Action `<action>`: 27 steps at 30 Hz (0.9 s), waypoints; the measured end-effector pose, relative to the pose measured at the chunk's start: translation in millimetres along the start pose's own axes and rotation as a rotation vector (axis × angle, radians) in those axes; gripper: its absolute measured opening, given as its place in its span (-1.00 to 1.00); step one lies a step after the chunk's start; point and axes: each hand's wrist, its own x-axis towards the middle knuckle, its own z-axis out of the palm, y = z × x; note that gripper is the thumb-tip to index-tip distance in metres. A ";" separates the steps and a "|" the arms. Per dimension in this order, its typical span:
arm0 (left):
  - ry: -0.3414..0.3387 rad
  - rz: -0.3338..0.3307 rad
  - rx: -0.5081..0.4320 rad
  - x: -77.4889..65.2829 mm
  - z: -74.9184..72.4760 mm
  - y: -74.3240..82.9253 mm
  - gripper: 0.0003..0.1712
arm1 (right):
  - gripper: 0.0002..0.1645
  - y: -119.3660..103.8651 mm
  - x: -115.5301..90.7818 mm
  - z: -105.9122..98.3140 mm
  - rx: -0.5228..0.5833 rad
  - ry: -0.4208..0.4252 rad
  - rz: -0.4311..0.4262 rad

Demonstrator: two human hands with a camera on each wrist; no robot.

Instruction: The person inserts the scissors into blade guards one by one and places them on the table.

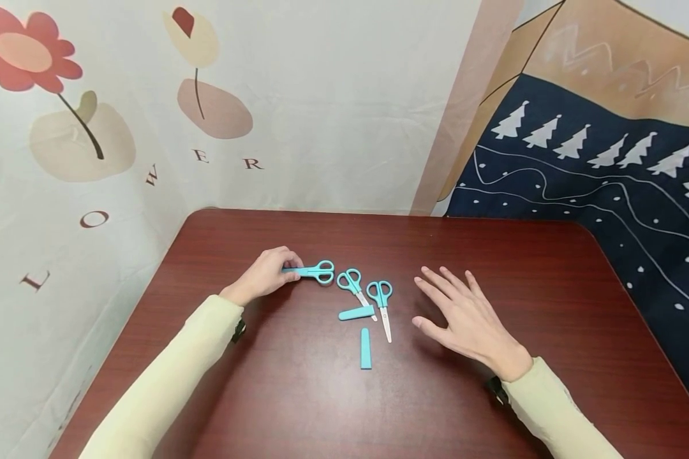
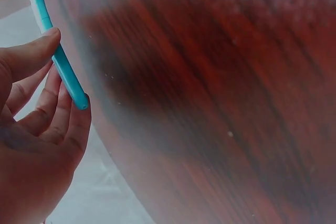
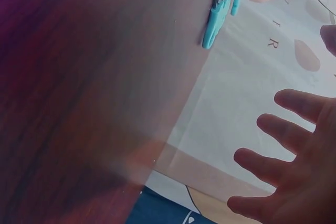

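Note:
My left hand pinches a pair of turquoise scissors by its covered blade end, with the handle loops toward the right. In the left wrist view, thumb and fingers grip the turquoise blade cover. Just right of it lie uncovered middle scissors, their blades partly hidden by a loose cover lying across them. Beside these are the right-hand scissors, bare blades toward me. A second loose cover lies nearer to me. My right hand is spread palm down to the right, holding nothing.
The scissors lie on a dark red-brown wooden table with rounded far corners. Behind it hangs a pale cloth with printed flowers and letters. A navy cloth with white trees hangs at the right.

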 end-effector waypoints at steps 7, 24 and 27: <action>-0.032 -0.024 0.017 7.8 2.1 -4.8 -0.87 | -0.13 1.3 -0.3 0.1 0.001 0.023 -0.011; -0.003 -0.024 0.064 -4.3 1.6 21.2 -0.41 | -0.12 4.1 8.6 5.4 0.010 -0.012 -0.051; 0.042 0.027 0.056 -10.1 3.3 37.0 -0.39 | -0.12 3.5 12.2 6.5 0.018 -0.023 -0.056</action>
